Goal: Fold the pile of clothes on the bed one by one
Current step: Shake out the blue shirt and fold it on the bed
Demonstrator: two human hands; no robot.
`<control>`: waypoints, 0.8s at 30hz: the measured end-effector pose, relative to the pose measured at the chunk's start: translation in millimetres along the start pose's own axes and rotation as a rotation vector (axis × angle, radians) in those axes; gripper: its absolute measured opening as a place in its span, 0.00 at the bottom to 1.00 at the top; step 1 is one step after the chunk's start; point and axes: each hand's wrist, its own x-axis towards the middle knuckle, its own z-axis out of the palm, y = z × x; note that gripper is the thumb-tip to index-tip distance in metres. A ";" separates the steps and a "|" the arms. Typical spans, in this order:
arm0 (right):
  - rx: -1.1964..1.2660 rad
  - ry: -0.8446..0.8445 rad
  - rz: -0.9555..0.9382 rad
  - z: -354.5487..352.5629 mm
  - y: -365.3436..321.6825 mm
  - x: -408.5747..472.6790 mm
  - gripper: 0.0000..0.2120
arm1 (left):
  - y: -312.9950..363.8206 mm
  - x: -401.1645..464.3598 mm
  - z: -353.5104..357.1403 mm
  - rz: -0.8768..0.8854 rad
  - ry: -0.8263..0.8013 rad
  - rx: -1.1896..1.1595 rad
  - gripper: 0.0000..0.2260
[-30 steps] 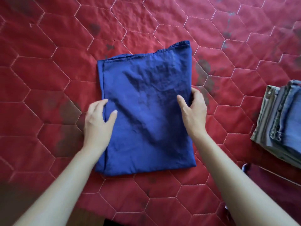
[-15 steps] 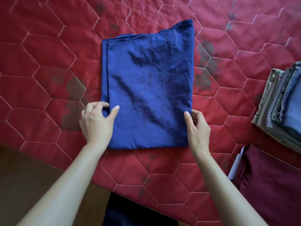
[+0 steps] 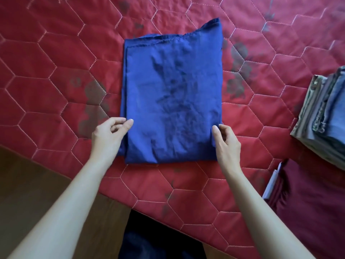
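— Both hands have slid down since a second ago, from the middle of the blue cloth's sides to its lower corners, and more of the bed's near edge now shows at the lower left of the frame.

— What lies where, biggest first?

— Red quilted bedspread [image 3: 56, 75] with hexagon stitching fills most of the frame. Folded blue cloth [image 3: 171, 94] lies flat on it at the centre, a tall rectangle with an uneven top edge. Dark maroon fabric [image 3: 313, 206] sits at the lower right, and a stack of folded clothes [image 3: 324, 116] at the right edge, well apart from the blue cloth.

— And each grip?

— Left hand [image 3: 107, 136] is at the cloth's lower left edge, thumb on top, fingers curled at the edge, pinching it. Right hand [image 3: 226, 142] does likewise at the lower right edge, thumb laid on the fabric.
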 end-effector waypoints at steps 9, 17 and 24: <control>-0.131 -0.145 -0.159 -36.8 40.9 -26.2 0.21 | -37.1 -65.4 4.8 0.149 -0.105 0.473 0.14; -0.271 -0.085 -0.173 -40.4 56.7 -22.8 0.04 | -29.1 -78.8 -6.2 0.409 0.135 0.286 0.10; -0.363 -0.147 -0.289 -35.2 60.7 -27.4 0.06 | -57.7 -46.7 -15.4 0.102 0.102 0.292 0.10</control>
